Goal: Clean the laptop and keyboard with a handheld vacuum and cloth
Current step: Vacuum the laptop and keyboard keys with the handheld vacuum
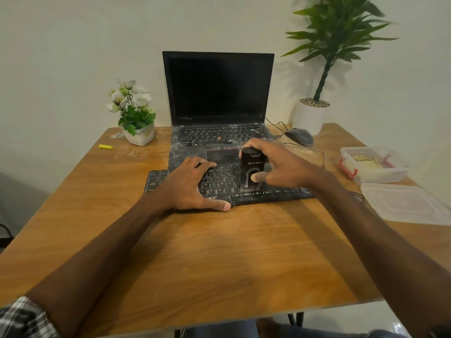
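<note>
A plaid sleeve (22,318) shows at the near left corner, and both bare forearms reach forward over the wooden worktop (219,252). The left grip (192,184) lies flat on the left half of the black keyboard (275,192), fingers spread and fairly straight over the keys, thumb against its front edge; it grasps nothing. The right grip (280,167) is curled round the small black handheld vacuum (252,164), which stands upright with its lower end on the keys near the keyboard's middle, thumb on its front.

The keyboard sits just in front of the open laptop (217,86), overlapping its dusty palm rest; the screen is dark. A wired mouse (299,136) lies right of the laptop. At the right edge are a clear container (373,164) and its lid (402,203). A yellow stick (105,146) and a white flower pot (136,113) stand far left, and a tall potted plant (314,113) far right.
</note>
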{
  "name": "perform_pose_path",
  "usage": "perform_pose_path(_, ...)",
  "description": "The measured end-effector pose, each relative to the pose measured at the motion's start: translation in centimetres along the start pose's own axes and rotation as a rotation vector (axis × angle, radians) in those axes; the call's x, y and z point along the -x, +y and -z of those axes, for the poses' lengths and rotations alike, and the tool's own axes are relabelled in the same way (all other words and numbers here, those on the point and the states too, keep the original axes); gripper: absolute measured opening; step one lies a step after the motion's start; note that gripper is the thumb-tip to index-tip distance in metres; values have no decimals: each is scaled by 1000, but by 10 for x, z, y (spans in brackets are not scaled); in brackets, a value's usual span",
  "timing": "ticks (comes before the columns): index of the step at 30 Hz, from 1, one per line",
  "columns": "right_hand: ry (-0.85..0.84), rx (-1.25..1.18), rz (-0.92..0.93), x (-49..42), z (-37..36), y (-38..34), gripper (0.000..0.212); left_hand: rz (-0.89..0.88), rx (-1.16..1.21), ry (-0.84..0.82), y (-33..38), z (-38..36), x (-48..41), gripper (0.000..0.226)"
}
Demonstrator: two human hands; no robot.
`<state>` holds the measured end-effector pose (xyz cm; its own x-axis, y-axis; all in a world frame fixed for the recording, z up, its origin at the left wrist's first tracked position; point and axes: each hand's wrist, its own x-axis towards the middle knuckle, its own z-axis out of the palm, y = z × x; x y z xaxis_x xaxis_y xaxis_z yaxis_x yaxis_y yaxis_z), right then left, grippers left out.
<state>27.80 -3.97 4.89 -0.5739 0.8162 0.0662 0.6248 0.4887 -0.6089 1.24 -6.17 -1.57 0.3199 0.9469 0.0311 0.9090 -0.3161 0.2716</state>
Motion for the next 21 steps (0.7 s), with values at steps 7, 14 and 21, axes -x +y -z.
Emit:
perform_pose_path(7,-15,53,-83,19,27,18,61,2,-3,-11,0,1,-1,138)
perform_pose_path(14,155,23,2,17,48,26,55,10,-32,-35,1,2,-6,141)
perform_pose_path(21,-10,21,-5,10,27,26,58,-56,-129,-42,38,-2,-33,137)
